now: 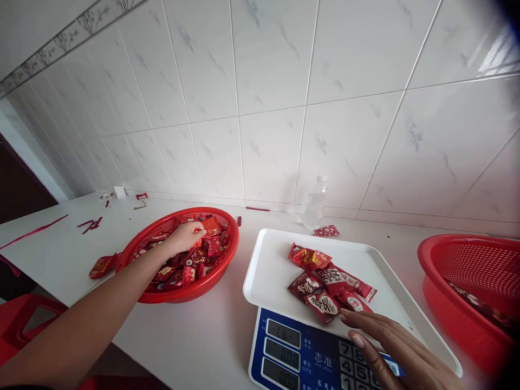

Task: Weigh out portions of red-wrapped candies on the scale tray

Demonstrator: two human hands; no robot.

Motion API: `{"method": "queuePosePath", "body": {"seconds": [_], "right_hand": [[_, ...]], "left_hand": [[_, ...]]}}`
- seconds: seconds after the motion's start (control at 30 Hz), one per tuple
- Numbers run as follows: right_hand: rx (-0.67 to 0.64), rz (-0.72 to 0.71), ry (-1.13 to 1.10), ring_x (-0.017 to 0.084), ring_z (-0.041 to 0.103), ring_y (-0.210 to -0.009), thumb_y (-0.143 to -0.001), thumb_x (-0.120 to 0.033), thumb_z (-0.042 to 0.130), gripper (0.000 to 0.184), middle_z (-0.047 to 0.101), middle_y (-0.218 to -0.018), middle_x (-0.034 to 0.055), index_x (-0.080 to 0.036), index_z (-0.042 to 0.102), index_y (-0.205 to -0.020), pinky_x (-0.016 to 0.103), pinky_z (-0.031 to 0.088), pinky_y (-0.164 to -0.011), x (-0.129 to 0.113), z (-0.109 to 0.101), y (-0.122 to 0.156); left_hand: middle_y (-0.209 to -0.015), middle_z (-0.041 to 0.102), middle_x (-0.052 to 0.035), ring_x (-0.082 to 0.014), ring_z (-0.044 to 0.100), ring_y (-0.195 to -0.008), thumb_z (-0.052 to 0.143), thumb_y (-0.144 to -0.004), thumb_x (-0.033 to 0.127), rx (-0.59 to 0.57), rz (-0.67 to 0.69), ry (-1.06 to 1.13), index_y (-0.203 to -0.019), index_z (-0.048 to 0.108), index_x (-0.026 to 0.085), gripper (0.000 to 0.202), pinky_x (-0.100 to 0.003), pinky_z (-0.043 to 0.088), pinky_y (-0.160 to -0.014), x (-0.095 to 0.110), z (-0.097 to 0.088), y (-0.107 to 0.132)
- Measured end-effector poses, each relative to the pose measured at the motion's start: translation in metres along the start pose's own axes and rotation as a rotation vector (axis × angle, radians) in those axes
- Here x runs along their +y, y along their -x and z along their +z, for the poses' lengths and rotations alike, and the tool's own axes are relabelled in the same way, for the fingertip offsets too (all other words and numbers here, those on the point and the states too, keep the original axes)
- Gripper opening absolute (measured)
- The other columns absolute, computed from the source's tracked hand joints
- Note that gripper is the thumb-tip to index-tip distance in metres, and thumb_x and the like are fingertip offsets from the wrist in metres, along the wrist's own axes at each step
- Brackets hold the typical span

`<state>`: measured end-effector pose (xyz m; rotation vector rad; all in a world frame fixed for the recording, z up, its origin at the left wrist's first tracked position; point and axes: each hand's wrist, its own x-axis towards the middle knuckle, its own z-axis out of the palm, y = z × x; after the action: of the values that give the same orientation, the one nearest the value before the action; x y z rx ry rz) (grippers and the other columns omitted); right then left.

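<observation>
My left hand [186, 237] reaches into a red plastic basket [184, 295] on the left, its fingers curled together over the wrapped snacks. Right at the fingertips lies a bright red packet [212, 226]; what the fingers pinch, if anything, is hidden. Several small red snack packets [333, 279] are heaped on the white tray [273, 260] of a digital scale. My right hand [400, 346] hovers at the tray's front edge with fingers stretched out, close to these packets. It partly covers the keypad of the blue scale panel [320, 338].
A second red basket [442, 303] with some packets stands at the right edge. Behind the tray is a clear plastic bottle [316, 203], with a loose packet [326, 231] beside it. A red packet [103, 266] lies left of the basket. Red ribbon pieces [91, 223] lie farther left, before the tiled wall [268, 151].
</observation>
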<state>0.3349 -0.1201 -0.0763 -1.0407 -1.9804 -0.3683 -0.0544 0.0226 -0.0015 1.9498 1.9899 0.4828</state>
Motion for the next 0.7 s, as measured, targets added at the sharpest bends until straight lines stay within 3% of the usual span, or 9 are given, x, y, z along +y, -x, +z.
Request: {"method": "queuePosePath", "body": {"seconds": [0.1, 0.23, 0.33, 0.43, 0.53, 0.63, 0.7], "right_hand": [[-0.001, 0.007, -0.019, 0.016, 0.071, -0.079, -0.094, -0.033, 0.047, 0.021, 0.073, -0.092, 0.0005, -0.025, 0.064, -0.104, 0.022, 0.058, -0.068, 0.000, 0.000, 0.001], [-0.046, 0.012, -0.009, 0.015, 0.070, -0.081, -0.094, -0.034, 0.047, 0.021, 0.072, -0.093, 0.0006, -0.025, 0.063, -0.105, 0.021, 0.058, -0.070, -0.001, -0.002, -0.001], [-0.025, 0.018, -0.021, 0.014, 0.070, -0.079, -0.095, -0.035, 0.046, 0.021, 0.072, -0.089, 0.0001, -0.024, 0.063, -0.102, 0.020, 0.058, -0.069, -0.004, -0.003, -0.004], [-0.003, 0.036, -0.051, 0.013, 0.070, -0.077, -0.095, -0.033, 0.046, 0.020, 0.072, -0.087, 0.0010, -0.023, 0.063, -0.100, 0.020, 0.058, -0.067, -0.009, -0.004, -0.007], [-0.015, 0.061, -0.101, 0.014, 0.070, -0.081, -0.094, -0.028, 0.048, 0.018, 0.072, -0.088, 0.0022, -0.022, 0.063, -0.101, 0.021, 0.058, -0.069, -0.012, -0.005, -0.009], [-0.013, 0.082, -0.143, 0.014, 0.069, -0.082, -0.094, -0.024, 0.049, 0.017, 0.072, -0.088, 0.0027, -0.021, 0.063, -0.102, 0.022, 0.058, -0.070, -0.014, -0.005, -0.009], [-0.012, 0.094, -0.166, 0.014, 0.068, -0.082, -0.093, -0.023, 0.049, 0.016, 0.071, -0.087, 0.0026, -0.020, 0.063, -0.101, 0.023, 0.057, -0.071, -0.016, -0.006, -0.010]], "left_hand": [[-0.094, 0.066, -0.0049, -0.0208, 0.060, -0.082, 0.042, -0.082, 0.023, -0.038, 0.026, -0.067, -0.096, 0.061, 0.019, 0.024, -0.028, 0.044, -0.070, 0.002, 0.004, 0.000], [-0.103, 0.069, -0.0049, -0.0220, 0.063, -0.087, 0.049, -0.074, 0.011, -0.172, 0.069, -0.169, -0.113, 0.063, 0.024, 0.044, -0.028, 0.044, -0.073, 0.009, 0.010, 0.005], [-0.110, 0.069, -0.0062, -0.0282, 0.063, -0.095, 0.055, -0.071, 0.009, -0.201, 0.088, -0.258, -0.114, 0.066, 0.029, 0.049, -0.033, 0.042, -0.079, 0.017, 0.015, 0.010], [-0.100, 0.072, -0.0053, -0.0297, 0.064, -0.092, 0.056, -0.074, 0.012, -0.179, 0.101, -0.307, -0.107, 0.070, 0.031, 0.040, -0.033, 0.041, -0.077, 0.021, 0.018, 0.010], [-0.096, 0.073, -0.0051, -0.0291, 0.065, -0.091, 0.053, -0.081, 0.017, -0.124, 0.112, -0.329, -0.100, 0.071, 0.029, 0.029, -0.030, 0.041, -0.073, 0.023, 0.011, 0.007], [-0.097, 0.071, -0.0094, -0.0299, 0.063, -0.092, 0.048, -0.089, 0.023, 0.023, 0.101, -0.282, -0.109, 0.067, 0.019, 0.028, -0.029, 0.041, -0.068, 0.027, -0.003, 0.008], [-0.079, 0.067, -0.0020, -0.0217, 0.062, -0.078, 0.053, -0.089, 0.025, 0.251, 0.128, 0.144, -0.107, 0.065, 0.013, 0.025, -0.023, 0.040, -0.062, 0.035, -0.011, 0.015]]}}
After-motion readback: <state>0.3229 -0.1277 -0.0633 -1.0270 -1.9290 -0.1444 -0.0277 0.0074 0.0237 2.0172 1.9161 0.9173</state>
